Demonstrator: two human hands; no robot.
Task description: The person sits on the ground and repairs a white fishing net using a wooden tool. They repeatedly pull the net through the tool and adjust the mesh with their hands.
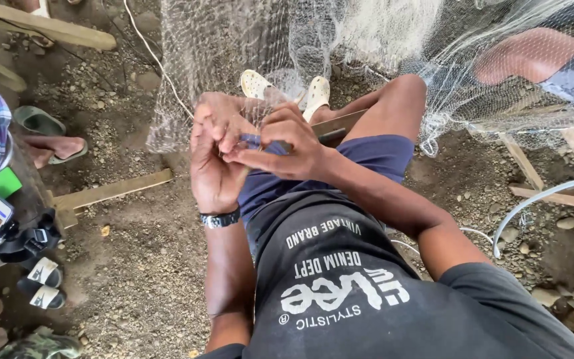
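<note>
Both hands, left (212, 156) and right (286, 143), pinch net (234, 46); small blue tool (252, 141) mostly hidden.

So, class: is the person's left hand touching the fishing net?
Touching. The head view shows the left hand pinching the fishing net at its lower edge, with mesh strands running over the fingers and no gap.

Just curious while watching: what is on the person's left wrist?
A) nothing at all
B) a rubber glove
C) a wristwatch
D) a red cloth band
C: a dark wristwatch circles the wrist just below the left hand, which meets the right hand at the pale fishing net.
</note>
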